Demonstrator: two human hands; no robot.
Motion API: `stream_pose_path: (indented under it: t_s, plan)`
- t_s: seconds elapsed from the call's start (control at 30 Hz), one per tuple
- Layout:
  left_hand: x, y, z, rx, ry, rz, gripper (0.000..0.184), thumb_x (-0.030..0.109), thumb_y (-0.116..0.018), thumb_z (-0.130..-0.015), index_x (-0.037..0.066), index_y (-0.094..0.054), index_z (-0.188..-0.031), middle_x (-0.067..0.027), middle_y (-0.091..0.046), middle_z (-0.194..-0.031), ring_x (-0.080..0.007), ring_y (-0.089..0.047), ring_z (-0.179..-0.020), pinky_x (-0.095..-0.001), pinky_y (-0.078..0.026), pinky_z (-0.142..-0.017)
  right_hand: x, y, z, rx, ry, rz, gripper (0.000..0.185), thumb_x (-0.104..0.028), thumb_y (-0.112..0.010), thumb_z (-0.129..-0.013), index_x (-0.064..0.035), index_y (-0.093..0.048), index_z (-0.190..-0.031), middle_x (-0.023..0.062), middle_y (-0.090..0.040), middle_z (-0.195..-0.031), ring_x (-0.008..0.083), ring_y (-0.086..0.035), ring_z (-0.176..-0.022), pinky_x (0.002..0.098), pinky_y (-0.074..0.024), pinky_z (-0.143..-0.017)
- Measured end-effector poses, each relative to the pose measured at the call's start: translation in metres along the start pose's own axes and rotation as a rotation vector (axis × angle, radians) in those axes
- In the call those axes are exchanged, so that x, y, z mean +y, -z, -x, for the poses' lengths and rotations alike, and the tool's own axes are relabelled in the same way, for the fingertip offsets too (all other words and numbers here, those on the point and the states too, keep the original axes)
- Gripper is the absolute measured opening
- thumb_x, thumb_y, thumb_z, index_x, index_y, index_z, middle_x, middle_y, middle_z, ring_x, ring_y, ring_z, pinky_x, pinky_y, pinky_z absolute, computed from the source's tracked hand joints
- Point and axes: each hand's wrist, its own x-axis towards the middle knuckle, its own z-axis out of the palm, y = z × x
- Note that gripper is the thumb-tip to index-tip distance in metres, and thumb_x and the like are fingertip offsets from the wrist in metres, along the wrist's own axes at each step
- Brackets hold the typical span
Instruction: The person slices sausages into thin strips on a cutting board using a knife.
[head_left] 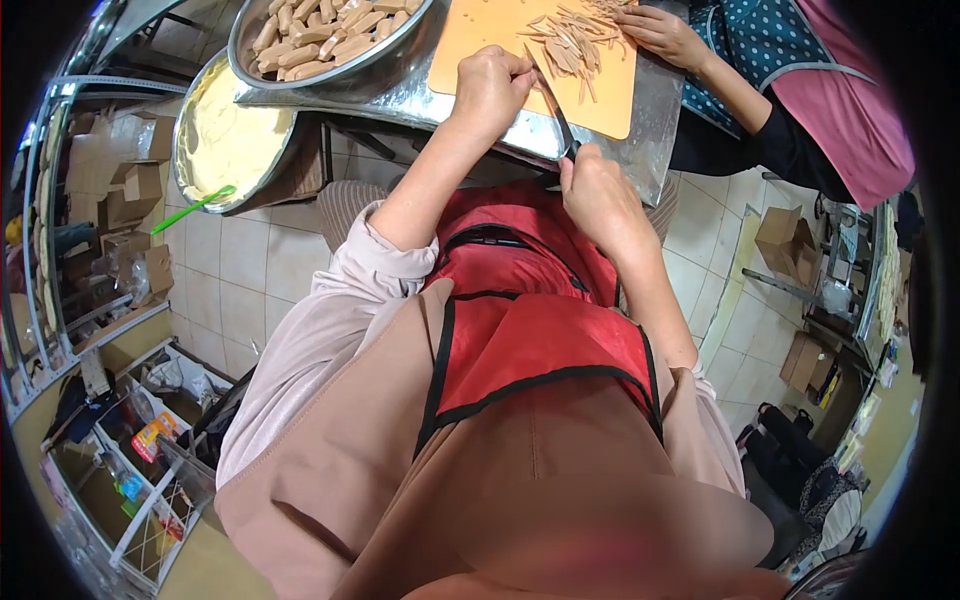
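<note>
My right hand (606, 198) is closed around the black handle of a knife (556, 112), whose blade slants up and left over the orange cutting board (480, 25). At the board's left part, my left hand (490, 88) has its fingers curled and pinched together close to the knife tip. Whatever lies between those fingers is hidden. Thin light-brown strips (572, 50) are heaped on the board just right of the blade. They look like sliced sausage.
A metal bowl of sausage pieces (330, 35) stands at the table's (390, 97) left. Below it, a basin of pale yellow cream (240, 130) holds a green spatula (195, 210). Another person's hand (662, 36) reaches onto the board. Cardboard boxes (790, 243) and shelves flank the tiled floor.
</note>
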Motion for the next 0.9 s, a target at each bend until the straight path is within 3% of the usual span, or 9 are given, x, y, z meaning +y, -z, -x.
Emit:
stream_pose_path:
  t_s: [0.17,0.9]
  plan:
    - [-0.002,-0.004,-0.001,0.026,-0.056,-0.019,0.014,0.012,-0.074,-0.073,0.003,-0.074,-0.084,-0.0129,-0.067,-0.078,-0.0230,-0.066,-0.069,-0.0311,-0.053,-0.067,0.003,-0.011,-0.024,0.016,0.075,0.027,0.033,-0.022,-0.048,-0.094,0.0104,-0.054,-0.090,0.0360,-0.060,-0.085,0.0509,-0.059,-0.086,0.0551,-0.0460,-0.078]
    - [-0.005,-0.007,0.003,0.058,-0.048,-0.009,0.012,0.009,-0.072,-0.071,0.001,-0.073,-0.080,-0.0147,-0.068,-0.079,-0.0235,-0.068,-0.071,-0.0315,-0.054,-0.069,0.014,-0.005,0.013,0.088,-0.017,0.094,0.031,-0.023,-0.049,-0.094,0.0080,-0.053,-0.089,0.0345,-0.061,-0.081,0.0505,-0.061,-0.082,0.0549,-0.0476,-0.074]
